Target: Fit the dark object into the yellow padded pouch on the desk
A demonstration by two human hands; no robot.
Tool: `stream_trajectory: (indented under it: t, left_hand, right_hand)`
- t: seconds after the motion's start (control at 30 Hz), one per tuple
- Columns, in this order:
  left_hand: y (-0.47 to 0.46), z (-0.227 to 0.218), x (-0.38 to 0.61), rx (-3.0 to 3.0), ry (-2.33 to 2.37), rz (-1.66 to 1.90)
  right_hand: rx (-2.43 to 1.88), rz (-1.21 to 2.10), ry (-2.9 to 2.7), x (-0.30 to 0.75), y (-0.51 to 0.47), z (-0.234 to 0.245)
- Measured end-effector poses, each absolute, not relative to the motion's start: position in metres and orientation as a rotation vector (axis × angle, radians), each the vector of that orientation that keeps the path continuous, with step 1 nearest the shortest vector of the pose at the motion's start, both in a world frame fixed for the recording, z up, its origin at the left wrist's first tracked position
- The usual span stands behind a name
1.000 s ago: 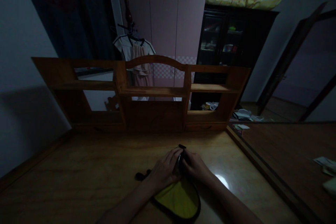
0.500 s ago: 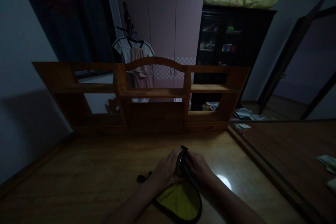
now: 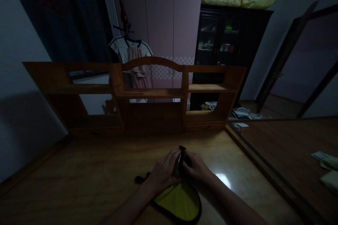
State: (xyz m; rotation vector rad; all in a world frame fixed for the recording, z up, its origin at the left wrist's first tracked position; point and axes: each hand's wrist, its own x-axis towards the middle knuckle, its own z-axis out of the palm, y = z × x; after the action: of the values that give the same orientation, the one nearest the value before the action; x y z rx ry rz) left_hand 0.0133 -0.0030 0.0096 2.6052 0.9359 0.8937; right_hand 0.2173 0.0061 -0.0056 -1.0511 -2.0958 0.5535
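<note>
A pouch-like thing (image 3: 182, 200) with a yellow-green face and thick black edging lies on the wooden surface, its wide rounded end towards me. My left hand (image 3: 163, 170) is closed over its narrow far part. From the other side my right hand (image 3: 196, 167) grips the black edge, fingers bent and thumb on top. Between the two hands a dark, shiny piece (image 3: 179, 163) shows, and a small black tab sticks up beyond the fingers. I cannot tell what the shiny piece is. A black strap end (image 3: 142, 178) pokes out left of my left hand.
A wooden shelf unit (image 3: 151, 93) stands across the far edge of the pale wooden surface (image 3: 87, 172). A raised wooden rim (image 3: 253, 158) runs along the right side. Papers or cloths (image 3: 329, 161) lie farther right. Clothes (image 3: 134, 56) hang behind the shelf.
The whole view has shifted slightly, so everything sits a little farther left. My right hand's thumb has moved down along the black edge. Both hands keep their hold.
</note>
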Motion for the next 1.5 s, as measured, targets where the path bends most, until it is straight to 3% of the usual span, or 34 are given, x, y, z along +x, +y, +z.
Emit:
stream_trajectory:
  t: [0.4,1.5]
  left_hand:
    - [-0.005,0.015,0.015,2.526,0.918,0.903]
    - [0.002,0.010,0.005,2.416,0.951,0.886]
  right_hand:
    - [-1.217,0.452,-2.146,0.219,0.013,-0.013]
    - [-1.136,0.525,-2.108,0.221,0.007,0.004]
